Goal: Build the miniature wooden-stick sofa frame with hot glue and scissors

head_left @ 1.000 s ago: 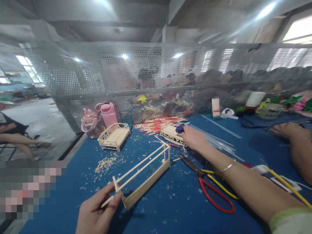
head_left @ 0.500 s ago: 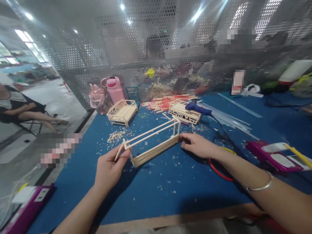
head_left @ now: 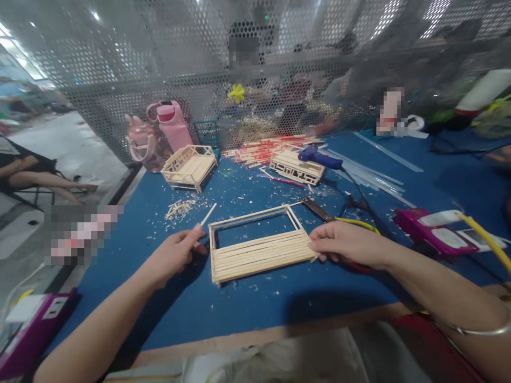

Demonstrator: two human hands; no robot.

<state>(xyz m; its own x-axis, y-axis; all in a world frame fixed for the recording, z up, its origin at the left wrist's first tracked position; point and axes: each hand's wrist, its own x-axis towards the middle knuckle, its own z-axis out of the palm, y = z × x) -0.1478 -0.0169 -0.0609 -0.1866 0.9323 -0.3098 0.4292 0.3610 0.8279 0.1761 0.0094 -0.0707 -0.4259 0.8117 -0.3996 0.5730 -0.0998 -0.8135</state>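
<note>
A small frame of thin wooden sticks [head_left: 259, 252], with a slatted panel along its near side, rests on the blue table. My right hand [head_left: 339, 242] pinches its right end between thumb and fingers. Left of the frame, my left hand [head_left: 179, 252] holds a short wooden stick [head_left: 208, 214] that points up and away; this hand is apart from the frame or barely beside it. Just beyond my right hand lie pliers [head_left: 317, 208] with yellow and red handles, partly hidden under it.
Two stick-built models, one like a small bed [head_left: 191, 167] and another [head_left: 297, 166] under a blue glue gun [head_left: 319, 157], stand behind. Farther back are red-and-wood sticks [head_left: 259, 150], clear glue sticks [head_left: 359, 173] and a pink bottle [head_left: 174, 127]. Stick offcuts [head_left: 179, 208] litter the left; a purple power strip [head_left: 435, 231] lies right.
The frame has been lowered and turned, its slatted panel now facing up toward me. My left hand has come off its left end, keeping the short stick. My right hand still holds the right end.
</note>
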